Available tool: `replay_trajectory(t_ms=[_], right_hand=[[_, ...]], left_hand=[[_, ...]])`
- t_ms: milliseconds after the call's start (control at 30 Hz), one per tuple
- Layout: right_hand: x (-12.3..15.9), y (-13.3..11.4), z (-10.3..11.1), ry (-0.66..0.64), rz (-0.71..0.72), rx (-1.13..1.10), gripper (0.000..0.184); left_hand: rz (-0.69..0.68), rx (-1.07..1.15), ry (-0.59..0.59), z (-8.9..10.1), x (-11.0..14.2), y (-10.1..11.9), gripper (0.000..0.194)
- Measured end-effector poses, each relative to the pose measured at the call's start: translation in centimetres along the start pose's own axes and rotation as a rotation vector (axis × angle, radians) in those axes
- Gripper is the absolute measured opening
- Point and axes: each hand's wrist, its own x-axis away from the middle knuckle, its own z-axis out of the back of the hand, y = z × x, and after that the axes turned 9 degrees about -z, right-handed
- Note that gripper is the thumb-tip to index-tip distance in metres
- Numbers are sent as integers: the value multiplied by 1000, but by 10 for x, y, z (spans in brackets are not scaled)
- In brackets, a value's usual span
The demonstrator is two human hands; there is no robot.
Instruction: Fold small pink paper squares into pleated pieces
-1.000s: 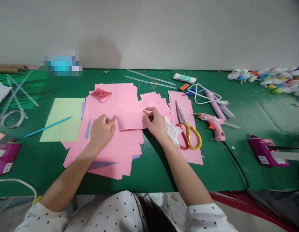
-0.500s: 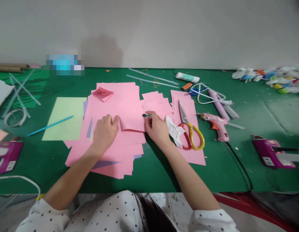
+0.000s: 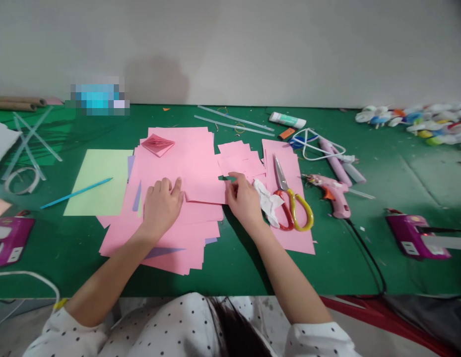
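A small pink sheet of paper (image 3: 206,191) lies between my hands, over a larger stack of pink paper (image 3: 178,230). Its near edge is a little raised, like a fold. My left hand (image 3: 163,206) has curled fingers, with the thumb side pressed at the sheet's left end. At the right end, my right hand (image 3: 245,201) pinches the sheet between thumb and fingers. Just right of that hand are a crumpled white tissue (image 3: 267,201) and scissors (image 3: 286,191) with red and yellow handles. A pleated pink paper piece (image 3: 158,144) rests on the stack's far left corner.
Small pink paper squares (image 3: 239,157) lie beyond my right hand. Farther right are a pink glue gun (image 3: 334,193), a glue stick tube (image 3: 288,120) and a purple device (image 3: 418,235). On the left, a blue pencil (image 3: 77,192) crosses a pale green sheet (image 3: 92,208).
The near edge of the small pink sheet has come down flatter. My right fingers have closed in on its right end; the left hand has barely moved.
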Motion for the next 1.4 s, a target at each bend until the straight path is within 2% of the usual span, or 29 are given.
replay_trajectory(t_ms=[367,533,667,767,833,900,933,1000,1067,1200,1400], right_hand=[[-1,5,4,-4,-15,-13,30],[-6,10,8,52,-45,-37,29],[-8,11,11,48,-74,-66,30],[-8,9,11,38,-60,-51,31],[-7,8,10,48,-35,-28,30],[-7,6,10,84,-6,-6,29],[-6,5,11,106,6,0,29],[-6,4,11,136,25,-1,28],[-4,3,10,143,48,-15,27],[1,-6,2,90,127,-51,24],[14,-30,-16,-52,305,-156,24]], left_hand=[[-14,-44,-94,2,7,11,59],[-9,-22,-93,0,7,12,59],[7,139,-47,3,4,3,55],[43,392,79,11,3,-16,53],[-17,428,127,17,3,-31,51],[-146,431,40,20,4,-44,52],[-188,440,-16,20,4,-48,59],[-207,450,-77,17,4,-54,69],[-218,484,-124,14,3,-55,66],[-250,499,-38,8,0,-50,56],[-342,344,234,3,-2,-46,38]])
